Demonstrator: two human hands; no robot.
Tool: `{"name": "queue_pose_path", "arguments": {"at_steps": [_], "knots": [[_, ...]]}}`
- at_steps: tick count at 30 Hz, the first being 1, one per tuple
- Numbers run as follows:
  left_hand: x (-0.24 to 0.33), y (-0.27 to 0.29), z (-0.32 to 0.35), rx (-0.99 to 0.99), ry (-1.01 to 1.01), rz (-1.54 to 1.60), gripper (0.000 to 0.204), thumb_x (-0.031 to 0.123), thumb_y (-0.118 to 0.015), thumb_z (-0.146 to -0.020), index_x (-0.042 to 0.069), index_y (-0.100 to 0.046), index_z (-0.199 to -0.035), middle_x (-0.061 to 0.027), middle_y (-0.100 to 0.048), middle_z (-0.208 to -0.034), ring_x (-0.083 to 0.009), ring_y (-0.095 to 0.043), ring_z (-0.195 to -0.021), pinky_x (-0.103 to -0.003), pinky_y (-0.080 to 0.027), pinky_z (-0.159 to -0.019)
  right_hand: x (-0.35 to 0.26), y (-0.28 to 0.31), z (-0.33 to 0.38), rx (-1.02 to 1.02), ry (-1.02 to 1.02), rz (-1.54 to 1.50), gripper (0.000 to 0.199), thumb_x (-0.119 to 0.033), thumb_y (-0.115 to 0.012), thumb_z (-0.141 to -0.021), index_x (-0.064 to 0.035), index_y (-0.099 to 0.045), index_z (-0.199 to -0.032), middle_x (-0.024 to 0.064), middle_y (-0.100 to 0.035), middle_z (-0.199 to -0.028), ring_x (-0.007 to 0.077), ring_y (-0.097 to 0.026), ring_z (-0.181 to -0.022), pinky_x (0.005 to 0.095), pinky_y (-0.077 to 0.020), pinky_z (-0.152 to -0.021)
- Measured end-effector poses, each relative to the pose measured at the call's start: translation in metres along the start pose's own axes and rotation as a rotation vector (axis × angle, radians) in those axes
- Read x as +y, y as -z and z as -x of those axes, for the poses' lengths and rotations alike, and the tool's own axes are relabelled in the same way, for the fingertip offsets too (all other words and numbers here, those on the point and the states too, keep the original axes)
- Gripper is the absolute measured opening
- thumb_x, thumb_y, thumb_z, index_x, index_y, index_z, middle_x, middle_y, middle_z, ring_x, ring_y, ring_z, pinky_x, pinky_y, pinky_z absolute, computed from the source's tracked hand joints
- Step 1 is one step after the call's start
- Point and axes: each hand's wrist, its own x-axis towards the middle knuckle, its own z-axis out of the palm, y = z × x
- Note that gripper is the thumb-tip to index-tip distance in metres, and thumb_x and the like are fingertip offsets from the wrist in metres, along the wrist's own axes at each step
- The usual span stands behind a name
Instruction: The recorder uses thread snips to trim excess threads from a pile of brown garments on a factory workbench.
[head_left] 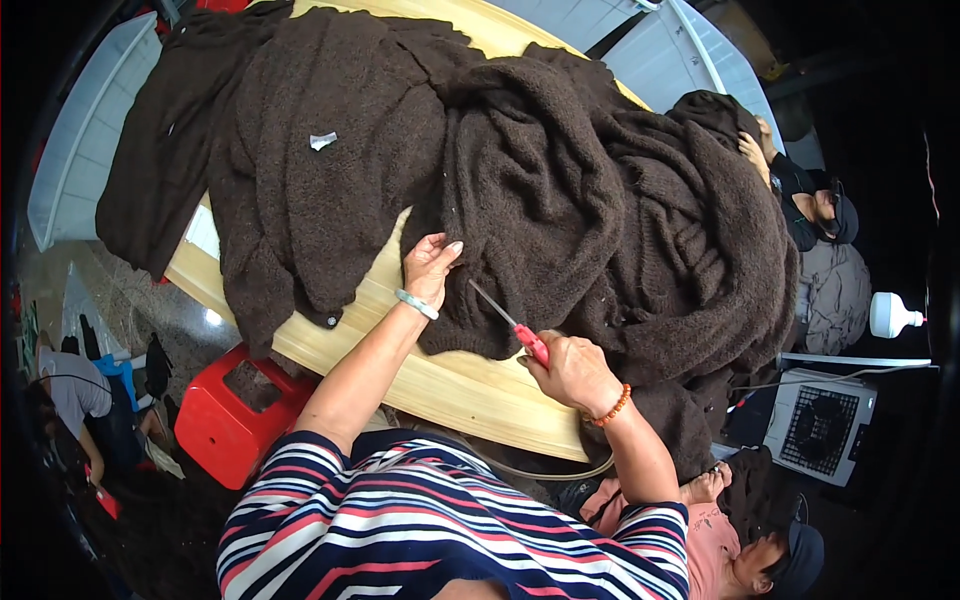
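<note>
Your right grip (578, 372) was closed around the red-handled tool (530, 342), while your left grip (428, 272), whose pinch I could not tell, touched the brown knit garment (530, 200) lying just beyond both on the worktop (450, 388).

A pale yellow wooden table (470, 398) with visible grain runs diagonally across the middle, its near edge bowed by the wide lens. Below its left part stands a red plastic stool (218, 425) with an opening in its seat. The grey, speckled floor (195, 300) at left catches a bright glint. White, grid-lined surfaces slant at the upper left (75, 175) and the upper right (690, 60). At the right, a white light bulb (888, 316) lies sideways in view above a pale boxy unit (860, 420) with a dark grille. Deep shadow fills the outer edges.
</note>
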Motion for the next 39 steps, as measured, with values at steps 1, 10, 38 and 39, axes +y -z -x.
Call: {"name": "queue_pose_path", "arguments": {"at_steps": [1, 10, 38, 39], "knots": [[-0.001, 0.002, -0.001, -0.047, 0.000, 0.006, 0.025, -0.005, -0.067, -0.085, 0.002, -0.058, -0.108, -0.0066, -0.067, -0.100, -0.0115, -0.064, -0.087, -0.025, -0.052, -0.084, -0.001, 0.002, 0.000, 0.026, 0.010, -0.061, 0.029, -0.031, -0.062, -0.088, -0.0025, -0.061, -0.093, 0.0224, -0.064, -0.070, 0.0393, -0.066, -0.072, 0.0474, -0.0530, -0.066], [0.005, -0.036, 0.064, -0.377, 0.037, -0.195, 0.037, -0.004, -0.064, -0.086, -0.003, -0.054, -0.122, -0.0075, -0.063, -0.115, -0.0148, -0.060, -0.107, -0.027, -0.046, -0.095, 0.003, -0.039, -0.080, 0.542, -0.133, -0.884, 0.040, -0.037, -0.072, -0.081, -0.0027, -0.060, -0.098, 0.0175, -0.067, -0.090, 0.0353, -0.066, -0.087, 0.0402, -0.0516, -0.076], [0.026, -0.048, 0.028, -0.308, -0.023, -0.172, 0.019, 0.001, -0.065, -0.089, -0.002, -0.067, -0.107, -0.0064, -0.070, -0.101, -0.0109, -0.065, -0.088, -0.026, -0.052, -0.083, 0.003, -0.018, 0.042, 0.103, -0.151, -0.322, 0.027, -0.032, -0.065, -0.087, -0.0065, -0.062, -0.094, 0.0198, -0.065, -0.073, 0.0402, -0.064, -0.074, 0.0463, -0.0514, -0.069], [0.025, -0.051, 0.030, -0.315, -0.041, -0.237, 0.018, 0.001, -0.064, -0.090, -0.003, -0.067, -0.107, -0.0060, -0.070, -0.100, -0.0102, -0.064, -0.086, -0.024, -0.052, -0.082, 0.003, -0.016, 0.047, 0.117, -0.161, -0.323, 0.026, -0.032, -0.065, -0.087, -0.0064, -0.062, -0.094, 0.0202, -0.065, -0.073, 0.0401, -0.065, -0.074, 0.0462, -0.0514, -0.069]]}}
